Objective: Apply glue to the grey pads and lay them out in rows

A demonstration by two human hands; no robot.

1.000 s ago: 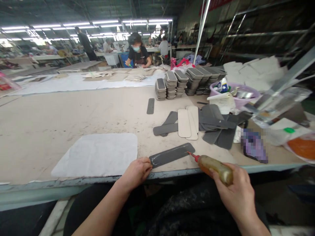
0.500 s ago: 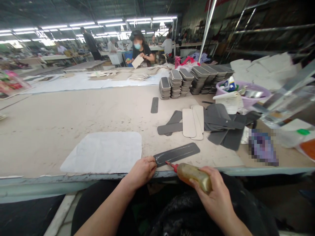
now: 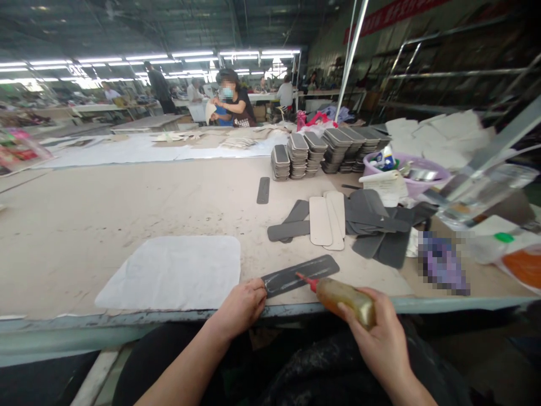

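A dark grey strip [image 3: 291, 276] with rounded corners lies slanted near the table's front edge, with shiny whitish lines of glue along it. My left hand [image 3: 244, 304] has its fingers closed on the strip's left end. In my right hand [image 3: 376, 324] is a glue bottle [image 3: 346, 300], translucent with yellowish contents and a red nozzle. The bottle is tilted, and its nozzle tip is over the middle of the strip; whether it touches cannot be told. Left of the strip lies a large white sheet [image 3: 173, 273] with rounded corners.
Beyond the strip lie beige panels [image 3: 321, 221] and loose dark panels [image 3: 376, 217]. Stacks of grey-topped pieces [image 3: 298, 155] stand farther back, beside a purple basin [image 3: 442, 179]. A small grey strip [image 3: 262, 190] lies mid-table. A masked co-worker [image 3: 240, 104] is across the table.
My right hand has moved the bottle rightward along the strip, with its nozzle now nearer the strip's middle. My left hand still grips the left end. The co-worker has turned leftward.
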